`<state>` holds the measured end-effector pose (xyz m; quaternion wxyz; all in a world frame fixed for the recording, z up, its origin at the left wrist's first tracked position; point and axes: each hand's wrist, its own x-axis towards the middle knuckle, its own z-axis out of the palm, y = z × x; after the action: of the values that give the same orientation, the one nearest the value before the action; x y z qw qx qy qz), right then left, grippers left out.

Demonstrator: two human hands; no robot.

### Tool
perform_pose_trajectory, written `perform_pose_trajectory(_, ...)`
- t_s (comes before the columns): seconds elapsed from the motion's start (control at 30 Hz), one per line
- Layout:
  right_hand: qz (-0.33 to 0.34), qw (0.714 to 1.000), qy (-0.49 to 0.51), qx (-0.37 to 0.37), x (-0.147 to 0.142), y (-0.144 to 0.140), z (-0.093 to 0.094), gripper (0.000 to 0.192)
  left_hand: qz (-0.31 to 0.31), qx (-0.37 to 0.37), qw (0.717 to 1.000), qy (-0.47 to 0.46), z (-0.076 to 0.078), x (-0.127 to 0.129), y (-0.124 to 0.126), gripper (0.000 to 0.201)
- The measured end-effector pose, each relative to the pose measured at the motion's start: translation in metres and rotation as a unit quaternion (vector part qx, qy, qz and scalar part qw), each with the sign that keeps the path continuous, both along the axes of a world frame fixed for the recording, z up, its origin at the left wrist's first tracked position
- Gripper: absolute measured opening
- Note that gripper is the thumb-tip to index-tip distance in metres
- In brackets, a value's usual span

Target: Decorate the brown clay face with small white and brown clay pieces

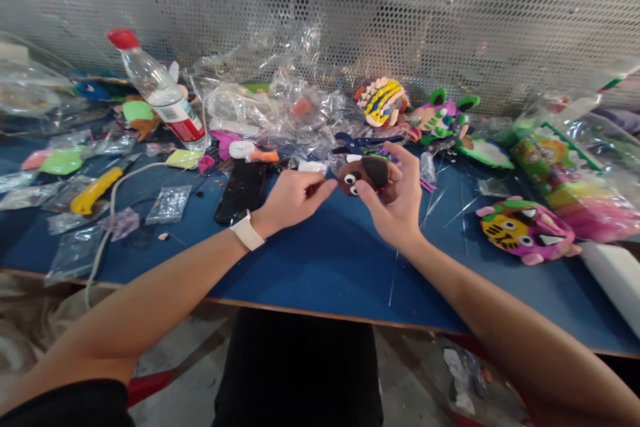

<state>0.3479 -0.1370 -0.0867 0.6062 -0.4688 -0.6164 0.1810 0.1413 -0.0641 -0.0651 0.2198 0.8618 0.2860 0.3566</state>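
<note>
A brown clay animal head (364,173) with white googly eyes and a dark patch is gripped by my right hand (403,203), thumb in front and fingers behind. Just left of it is my left hand (293,200), its fingers curled and the thumb against the index finger. Whatever that pinch may hold is too small or hidden to make out. Behind the clay head lie dark blue pliers (367,141). A black phone (243,190) lies on the table to the left of my left hand, and a bit of white clay (313,167) sits behind its fingers.
The blue table (320,267) has a red-capped bottle (163,93), a yellow utility knife (97,190) and a white cable (113,203) at left. Finished clay figures, such as a yellow and purple one (527,230), are at right. Crumpled clear plastic (290,107) lines the mesh panel (350,7).
</note>
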Motion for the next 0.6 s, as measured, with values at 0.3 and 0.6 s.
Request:
perform_pose_trajectory(0.3,0.12,0.978,-0.036,-0.169,0.009,-0.001,0.015,0.048,0.071,0.148,0.96,0.228,0.006,-0.022,0.032,0.013)
perform_pose_trajectory(0.6,0.053,0.953,-0.242,-0.172,0.011,0.002,0.01,0.033,0.201,0.118,0.908,0.349,0.009,-0.042,0.04,0.032)
